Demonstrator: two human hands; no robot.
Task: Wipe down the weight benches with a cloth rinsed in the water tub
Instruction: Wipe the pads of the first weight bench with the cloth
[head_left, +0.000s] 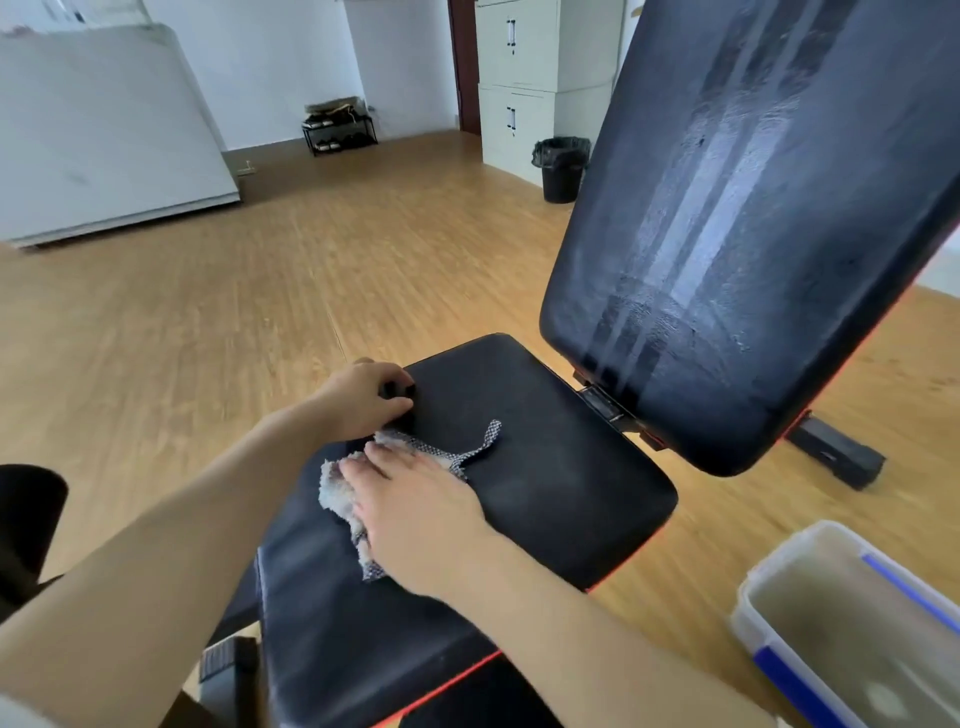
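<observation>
Cloth (337, 486): on the seat pad's (545, 467) near-left part, a tail trailing toward the backrest (753, 234).
Right hand (421, 504): flat on it, fingers straight, pressing.
Left hand (363, 397): curled round the pad's left edge.
Water tub (748, 592): floor, right-hand side, cut off.
Hidden: cloth's middle, under the palm.

Worktop (545, 467): black padded seat with red edge trim, tilted backrest (753, 234) behind it. Crumpled grey-white cloth (337, 488) lies on the left half, one strip trailing toward the middle. It stands on a wood-plank floor (260, 291). Clear tub (779, 558) of cloudy water on the floor just right; black bin (561, 171) farther back.
</observation>
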